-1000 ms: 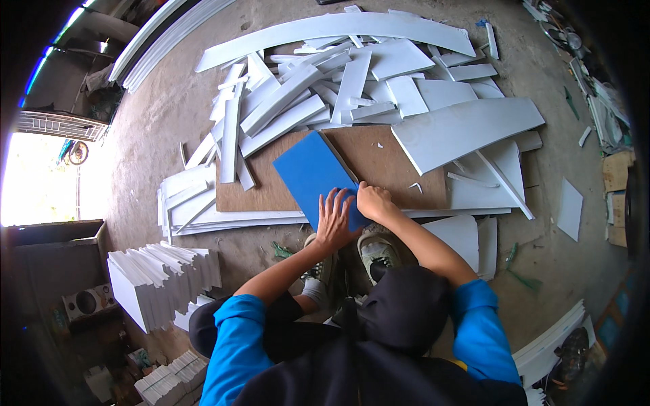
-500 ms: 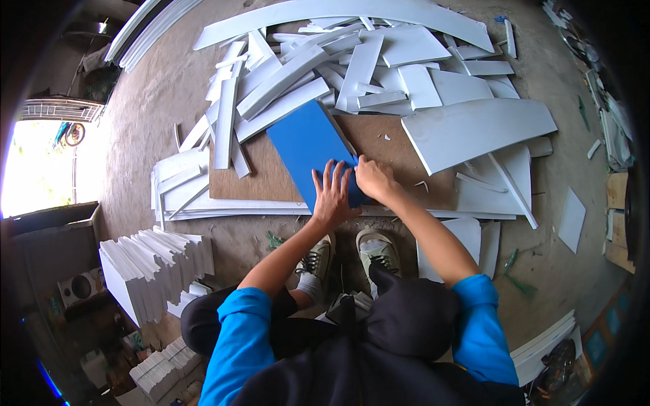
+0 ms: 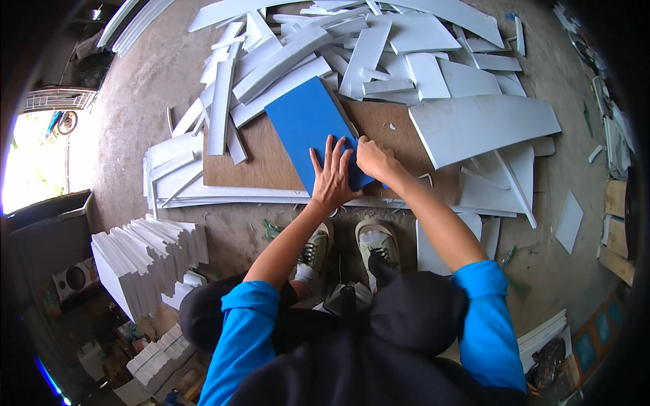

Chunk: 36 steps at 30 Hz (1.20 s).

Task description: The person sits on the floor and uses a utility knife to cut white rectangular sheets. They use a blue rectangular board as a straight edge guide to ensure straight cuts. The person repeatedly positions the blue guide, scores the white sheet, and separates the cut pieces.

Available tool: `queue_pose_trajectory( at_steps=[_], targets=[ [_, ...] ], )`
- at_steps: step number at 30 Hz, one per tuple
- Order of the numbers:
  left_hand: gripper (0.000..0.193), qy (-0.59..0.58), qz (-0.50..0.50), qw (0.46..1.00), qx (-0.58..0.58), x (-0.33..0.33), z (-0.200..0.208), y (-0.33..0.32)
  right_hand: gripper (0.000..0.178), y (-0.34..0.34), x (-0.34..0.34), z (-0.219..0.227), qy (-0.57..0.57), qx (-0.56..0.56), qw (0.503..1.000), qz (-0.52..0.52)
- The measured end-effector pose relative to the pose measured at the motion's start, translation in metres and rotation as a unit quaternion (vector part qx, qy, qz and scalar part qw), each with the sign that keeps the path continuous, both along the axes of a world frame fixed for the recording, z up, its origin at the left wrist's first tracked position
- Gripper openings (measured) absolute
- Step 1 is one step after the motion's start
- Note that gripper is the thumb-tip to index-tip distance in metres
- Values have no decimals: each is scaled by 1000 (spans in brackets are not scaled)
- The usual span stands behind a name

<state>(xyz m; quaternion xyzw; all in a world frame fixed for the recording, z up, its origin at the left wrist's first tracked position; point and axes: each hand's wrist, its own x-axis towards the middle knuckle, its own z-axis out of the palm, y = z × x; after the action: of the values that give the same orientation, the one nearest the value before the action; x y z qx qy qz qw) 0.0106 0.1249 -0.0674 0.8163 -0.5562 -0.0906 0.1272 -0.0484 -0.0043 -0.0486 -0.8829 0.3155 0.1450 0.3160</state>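
On brown board (image 3: 254, 166), left hand (image 3: 332, 184) touches blue panel (image 3: 301, 115).

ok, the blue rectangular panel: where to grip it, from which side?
The blue rectangular panel is probably best gripped midway along its left long edge, coming from the left: that stretch is straight and exposed over the brown wooden board. The left hand spreads across the near part; the right hand curls at the right long edge.

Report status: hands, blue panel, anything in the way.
Left hand spread on blue rectangular panel; right hand curled at its right edge, contents unclear. Panel on brown board. White strips near panel's far end.
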Motion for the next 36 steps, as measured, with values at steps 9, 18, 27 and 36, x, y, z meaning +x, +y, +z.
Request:
queue_pose_trajectory(
  at_steps=[9, 18, 27, 36],
  targets=[
    [92, -24, 6, 1000, -5, -2, -3, 0, 17, 27, -63, 1, 8, 0, 1000, 6],
    [91, -38, 2, 999, -1, -1, -4, 1, 12, 54, -95, -15, -35, -56, 998, -14],
    [91, -21, 1, 1000, 2, -2, 1, 2, 13, 62, -107, -22, -39, -85, 996, -5],
    [94, -25, -2, 1000, 3, 0, -1, 3, 19, 57, -110, -21, 0, -73, 997, 1]
  ],
)
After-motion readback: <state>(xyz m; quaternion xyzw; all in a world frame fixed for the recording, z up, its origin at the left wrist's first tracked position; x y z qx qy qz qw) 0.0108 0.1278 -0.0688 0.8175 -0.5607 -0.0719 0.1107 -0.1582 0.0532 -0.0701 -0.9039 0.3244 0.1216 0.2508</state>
